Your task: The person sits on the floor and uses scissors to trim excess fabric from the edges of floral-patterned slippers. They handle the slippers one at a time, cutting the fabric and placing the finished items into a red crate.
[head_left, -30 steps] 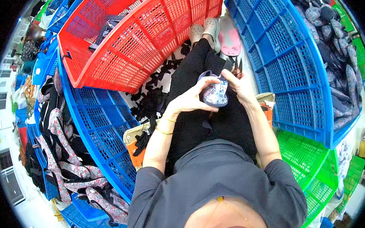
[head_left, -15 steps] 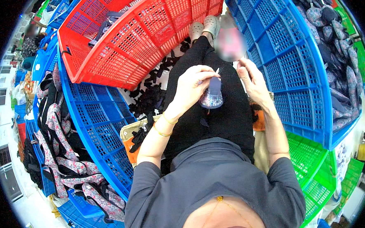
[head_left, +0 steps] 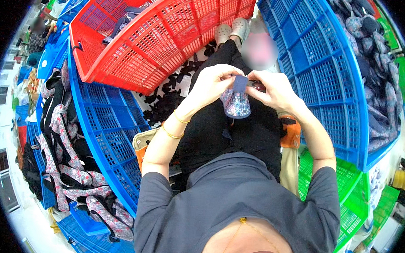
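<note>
Over my black-trousered lap hangs a small fabric piece [head_left: 237,105], with a plain dark blue band at the top and a rounded, speckled, multicoloured lower end. My left hand [head_left: 214,83] is closed, pinching its upper left edge. At the band's right edge, the thumb and fingers of my right hand [head_left: 275,90] are pressed together on it. A small dark reddish, shiny thing [head_left: 259,86] shows between the right thumb and fingers; its kind cannot be made out.
A red basket [head_left: 166,37] stands ahead on the left, a tall blue basket [head_left: 322,73] on the right. Another blue basket [head_left: 106,121] at left sits beside floral fabric pieces [head_left: 66,151]. Patterned pieces [head_left: 375,67] fill the far right. Black scraps [head_left: 162,99] litter the floor. Green baskets [head_left: 332,179] stand lower right.
My right hand has moved left and inward, from open and apart to closed at the fabric piece's band. My left hand has kept its pinch, with the piece at nearly the same place.
</note>
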